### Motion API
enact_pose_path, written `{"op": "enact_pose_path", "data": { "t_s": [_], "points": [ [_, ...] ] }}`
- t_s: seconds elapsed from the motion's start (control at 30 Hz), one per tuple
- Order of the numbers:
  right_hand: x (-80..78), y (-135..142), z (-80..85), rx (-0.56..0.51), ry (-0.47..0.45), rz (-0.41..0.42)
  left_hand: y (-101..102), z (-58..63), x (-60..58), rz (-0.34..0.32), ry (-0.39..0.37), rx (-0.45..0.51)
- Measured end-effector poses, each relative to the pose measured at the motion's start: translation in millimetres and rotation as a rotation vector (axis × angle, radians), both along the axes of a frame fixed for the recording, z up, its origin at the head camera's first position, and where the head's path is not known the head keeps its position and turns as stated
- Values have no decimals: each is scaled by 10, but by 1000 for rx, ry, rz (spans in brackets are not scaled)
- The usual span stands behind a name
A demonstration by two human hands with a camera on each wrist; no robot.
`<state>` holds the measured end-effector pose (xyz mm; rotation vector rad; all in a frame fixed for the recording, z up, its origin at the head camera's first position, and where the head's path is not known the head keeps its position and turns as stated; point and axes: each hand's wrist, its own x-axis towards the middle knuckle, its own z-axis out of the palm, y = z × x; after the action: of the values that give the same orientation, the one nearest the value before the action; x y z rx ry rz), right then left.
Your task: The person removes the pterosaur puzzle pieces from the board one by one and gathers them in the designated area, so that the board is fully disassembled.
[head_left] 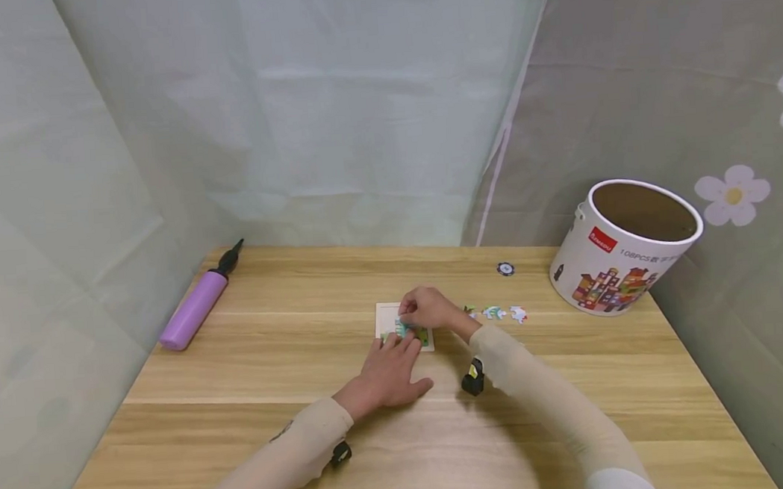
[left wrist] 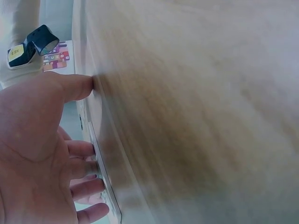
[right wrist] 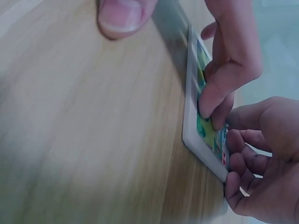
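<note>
In the head view I saw the left hand [head_left: 391, 372] loosely spread, fingertips resting on the puzzle board [head_left: 385, 316] before it; just beyond, the right hand [head_left: 430, 308] pinched a teal piece [head_left: 401, 329] at the board, loose pieces [head_left: 494, 313] to its right. The left wrist view showed me that hand's thumb apart from its fingers. In the right wrist view, curled right fingers hid their grip.
</note>
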<state>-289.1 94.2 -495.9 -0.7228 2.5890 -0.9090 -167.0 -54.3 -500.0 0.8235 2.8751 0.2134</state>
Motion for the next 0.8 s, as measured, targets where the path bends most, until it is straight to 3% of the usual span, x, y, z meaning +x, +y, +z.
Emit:
{"op": "enact_pose_path", "data": {
  "t_s": [0.53, 0.8],
  "points": [
    [5, 38, 48, -100, -51, -6, -13, -6, 3, -4, -5, 9],
    [-11, 312, 154, -269, -26, -101, -17, 6, 28, 8, -18, 13]
  ]
}}
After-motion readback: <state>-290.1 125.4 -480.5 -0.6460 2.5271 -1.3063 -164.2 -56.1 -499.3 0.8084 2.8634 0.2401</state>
